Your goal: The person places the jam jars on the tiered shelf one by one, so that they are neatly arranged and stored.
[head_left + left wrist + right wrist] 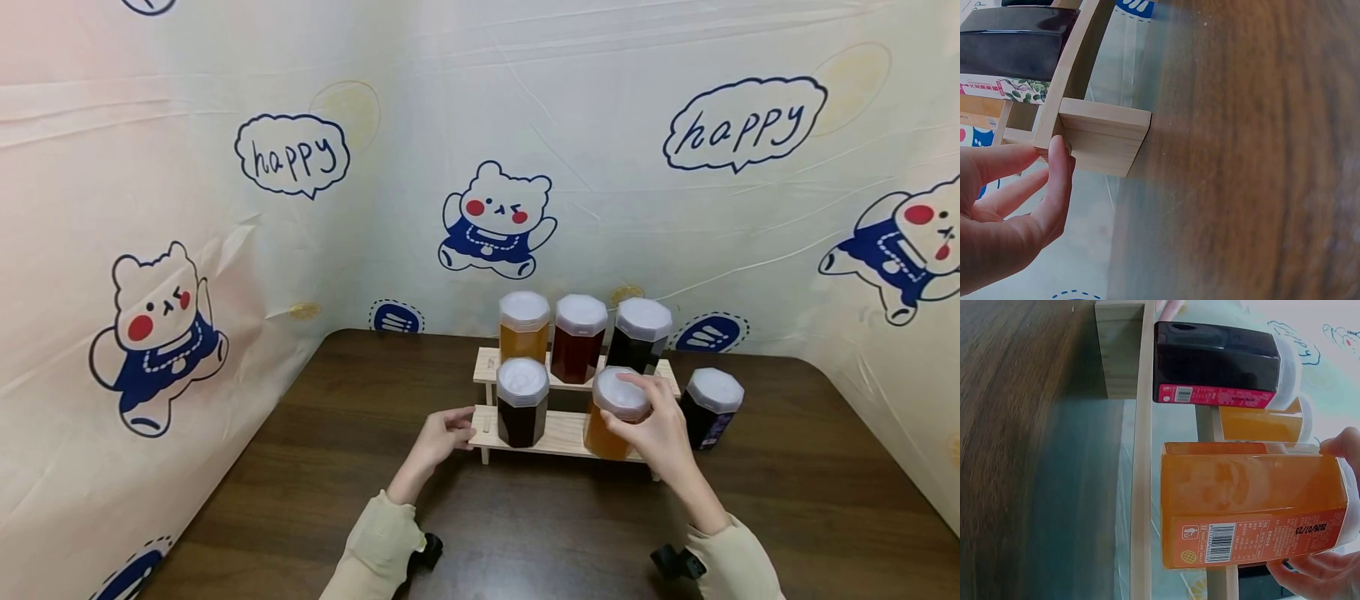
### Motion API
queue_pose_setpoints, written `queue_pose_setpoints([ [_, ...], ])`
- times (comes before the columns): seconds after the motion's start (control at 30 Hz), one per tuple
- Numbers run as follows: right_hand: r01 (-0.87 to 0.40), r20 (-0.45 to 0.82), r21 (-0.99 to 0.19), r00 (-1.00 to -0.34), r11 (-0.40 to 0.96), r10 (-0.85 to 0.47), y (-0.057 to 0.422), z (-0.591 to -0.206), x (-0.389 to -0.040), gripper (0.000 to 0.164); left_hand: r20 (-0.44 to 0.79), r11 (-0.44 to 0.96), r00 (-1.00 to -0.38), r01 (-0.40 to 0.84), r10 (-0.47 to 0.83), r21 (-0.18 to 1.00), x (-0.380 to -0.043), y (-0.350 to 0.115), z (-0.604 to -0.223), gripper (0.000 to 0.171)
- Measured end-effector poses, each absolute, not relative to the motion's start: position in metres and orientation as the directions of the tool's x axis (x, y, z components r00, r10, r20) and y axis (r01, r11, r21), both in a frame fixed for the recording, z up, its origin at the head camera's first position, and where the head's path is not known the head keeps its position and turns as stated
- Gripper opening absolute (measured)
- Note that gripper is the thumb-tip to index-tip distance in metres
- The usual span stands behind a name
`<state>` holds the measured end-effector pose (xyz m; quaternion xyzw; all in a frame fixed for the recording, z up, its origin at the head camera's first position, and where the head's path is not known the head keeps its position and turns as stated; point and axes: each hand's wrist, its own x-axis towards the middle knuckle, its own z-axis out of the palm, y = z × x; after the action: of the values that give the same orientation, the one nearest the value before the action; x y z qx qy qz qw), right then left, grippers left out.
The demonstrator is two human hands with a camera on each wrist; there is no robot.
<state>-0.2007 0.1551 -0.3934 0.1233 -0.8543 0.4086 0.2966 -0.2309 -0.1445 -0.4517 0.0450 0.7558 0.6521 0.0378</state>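
Note:
A two-tier wooden rack (564,431) stands on the table. My left hand (438,438) pinches the left end of its lower tier between thumb and fingers, closely seen where the board (1054,103) meets the leg. My right hand (662,432) grips an orange-amber jar (606,439) around its white lid and upper part, upright at the right of the lower tier. The jar's label and barcode (1220,542) face the right wrist camera. Whether its base touches the board I cannot tell. A dark jar (521,423) with a white lid sits at the lower tier's left.
On the upper tier stand an amber jar (523,337), a dark red jar (577,354) and a black jar (637,346). Another dark jar (705,421) is on the table (300,500) right of the rack. A printed cloth (405,208) hangs behind.

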Motion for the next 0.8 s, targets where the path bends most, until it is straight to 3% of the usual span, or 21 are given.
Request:
queue_pose_setpoints([
  [0.27,-0.463,0.585,-0.652,-0.811,0.600,0.010,0.144,-0.395,-0.207,0.050,-0.002,0.164,-0.992,0.019,0.125,0.986,-0.216,-0.141,-0.428,0.037],
  [0.8,-0.487,0.580,-0.669,-0.814,0.562,-0.015,0.127,-0.396,-0.214,0.049,-0.005,0.147,-0.992,0.015,0.129,0.989,-0.217,-0.141,-0.428,0.037],
])
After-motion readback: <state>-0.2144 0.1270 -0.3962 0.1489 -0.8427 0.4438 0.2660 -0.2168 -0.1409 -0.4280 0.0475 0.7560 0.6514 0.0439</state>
